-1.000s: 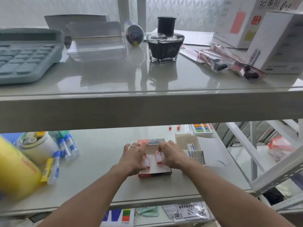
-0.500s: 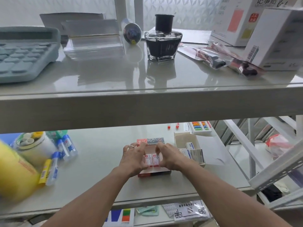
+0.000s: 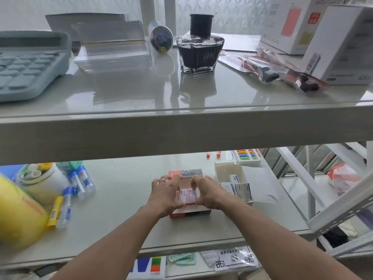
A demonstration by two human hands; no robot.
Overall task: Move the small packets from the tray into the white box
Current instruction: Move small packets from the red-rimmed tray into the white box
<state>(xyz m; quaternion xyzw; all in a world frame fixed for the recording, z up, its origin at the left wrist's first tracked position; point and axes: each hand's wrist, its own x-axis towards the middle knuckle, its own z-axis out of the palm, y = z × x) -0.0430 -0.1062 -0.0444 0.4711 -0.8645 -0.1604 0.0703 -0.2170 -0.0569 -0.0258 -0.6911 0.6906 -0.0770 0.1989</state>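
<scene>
Two small red-and-white packets [image 3: 187, 196] stand side by side inside a shallow red-edged tray [image 3: 198, 210] on the lower shelf. My left hand [image 3: 165, 196], with a ring on one finger, presses the left packet from the left. My right hand [image 3: 206, 194] presses the right packet from the right, so both packets are squeezed together between my fingers. Just right of the tray stands the open white box [image 3: 223, 172], with several small white-and-blue packets [image 3: 238, 186] in it and its lid flap folded out to the right.
The upper shelf [image 3: 181, 130] hangs over the work area with an ink bottle [image 3: 199, 45], a calculator [image 3: 30, 65] and white cartons [image 3: 341, 45]. Glue sticks [image 3: 80, 182], a white tub [image 3: 44, 180] and a yellow roll [image 3: 18, 215] lie left on the lower shelf. A bead box [image 3: 247, 156] sits behind.
My two hands have drawn together, sliding the two packets from a small gap apart until they touch in the middle of the tray.
</scene>
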